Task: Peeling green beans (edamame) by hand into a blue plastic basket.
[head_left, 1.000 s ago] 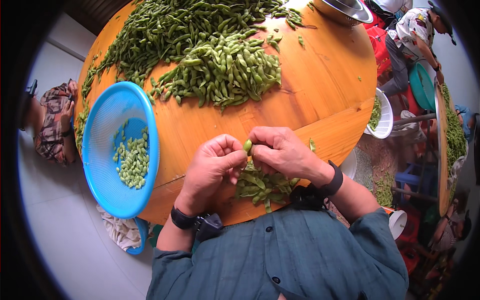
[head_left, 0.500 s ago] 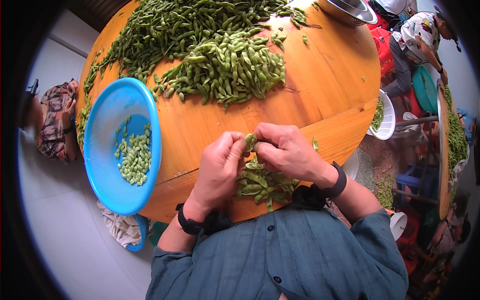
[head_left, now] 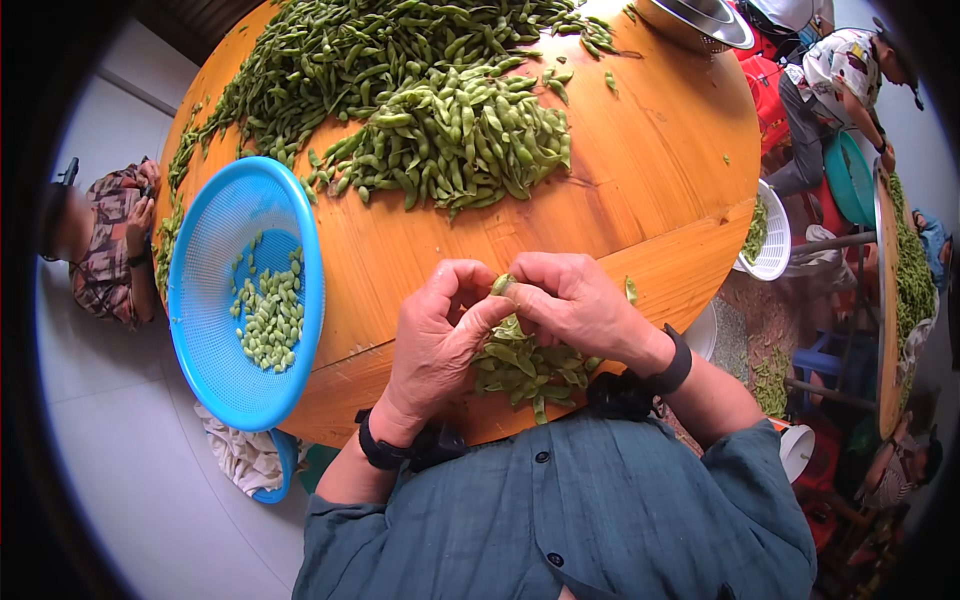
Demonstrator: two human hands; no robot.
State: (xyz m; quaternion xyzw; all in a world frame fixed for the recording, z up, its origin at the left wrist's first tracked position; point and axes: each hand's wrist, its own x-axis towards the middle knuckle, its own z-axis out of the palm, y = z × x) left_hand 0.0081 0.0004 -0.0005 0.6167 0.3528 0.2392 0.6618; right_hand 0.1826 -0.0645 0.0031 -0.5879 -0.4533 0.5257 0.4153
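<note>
Lowered since the earlier frame was the left hand's [head_left: 430,325] thumb; whether that hand gripped, I couldn't tell. At its fingertips' right, the green pod [head_left: 502,284], slanting up rightward, was pinched in the nearer right hand [head_left: 580,305].

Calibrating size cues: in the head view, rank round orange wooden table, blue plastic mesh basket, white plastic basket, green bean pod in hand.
Round orange wooden table
Blue plastic mesh basket
White plastic basket
Green bean pod
Visible parts only.
</note>
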